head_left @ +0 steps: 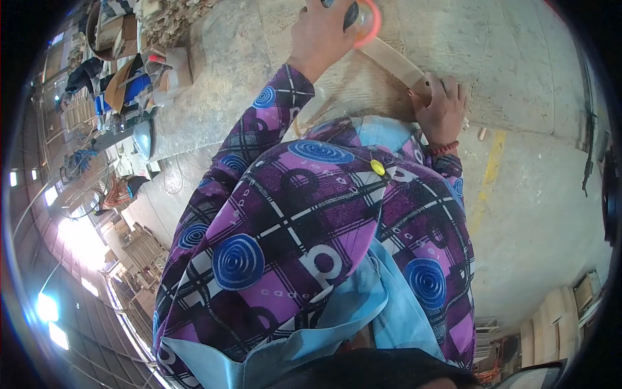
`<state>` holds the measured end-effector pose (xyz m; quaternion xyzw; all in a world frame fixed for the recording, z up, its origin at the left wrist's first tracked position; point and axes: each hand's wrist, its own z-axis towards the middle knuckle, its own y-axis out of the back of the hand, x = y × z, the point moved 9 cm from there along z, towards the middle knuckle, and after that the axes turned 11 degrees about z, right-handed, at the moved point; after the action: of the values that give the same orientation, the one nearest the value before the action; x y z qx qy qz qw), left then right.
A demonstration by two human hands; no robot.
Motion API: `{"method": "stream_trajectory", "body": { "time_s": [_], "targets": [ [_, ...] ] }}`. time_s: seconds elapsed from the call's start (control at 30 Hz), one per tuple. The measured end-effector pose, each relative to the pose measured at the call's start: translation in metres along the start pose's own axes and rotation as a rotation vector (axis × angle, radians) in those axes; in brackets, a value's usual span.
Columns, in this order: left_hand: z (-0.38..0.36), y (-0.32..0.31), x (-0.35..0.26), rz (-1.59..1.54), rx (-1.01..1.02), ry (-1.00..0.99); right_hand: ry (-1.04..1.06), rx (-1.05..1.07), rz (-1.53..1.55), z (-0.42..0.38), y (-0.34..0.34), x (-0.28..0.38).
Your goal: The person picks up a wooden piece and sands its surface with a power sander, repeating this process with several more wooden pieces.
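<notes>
My left hand [327,34] is wrapped round a dark-bodied sander [367,24] at the top of the view. Its round disc has a bright orange-pink rim and overlaps the far end of a pale, slightly curved wooden strip [394,63]. The near end of that strip is gripped by my right hand [442,107], with the thumb on the left side and the fingers bent over it. A hole shows in the wood close to my right fingers. Part of the sander is cut off by the frame's upper edge.
Beneath the strip is a worn, pale wooden surface [343,87]. At the upper left stand stacked wood pieces [172,23] and assorted bags and cloths. A yellow line [494,172] marks the concrete floor to the right. Light-coloured panels [554,321] lean at the lower right.
</notes>
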<state>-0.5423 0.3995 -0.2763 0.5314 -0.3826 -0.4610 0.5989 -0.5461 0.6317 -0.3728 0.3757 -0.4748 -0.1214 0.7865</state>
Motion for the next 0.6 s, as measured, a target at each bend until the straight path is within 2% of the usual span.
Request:
{"method": "stream_trajectory", "body": {
  "time_s": [0.13, 0.43, 0.53, 0.6],
  "targets": [
    [0.004, 0.001, 0.011, 0.008, 0.032, 0.050, -0.016, 0.004, -0.004, 0.000, 0.000, -0.001],
    [-0.006, 0.001, -0.020, -0.038, 0.062, -0.024, 0.012, 0.012, 0.013, 0.002, 0.000, -0.004],
    [0.002, -0.002, -0.002, -0.037, 0.069, 0.081, -0.001, 0.019, -0.007, 0.002, -0.001, -0.004],
    [0.000, 0.000, -0.010, -0.059, 0.045, 0.052, -0.012, 0.035, -0.013, 0.003, -0.001, -0.004]
  ]
}}
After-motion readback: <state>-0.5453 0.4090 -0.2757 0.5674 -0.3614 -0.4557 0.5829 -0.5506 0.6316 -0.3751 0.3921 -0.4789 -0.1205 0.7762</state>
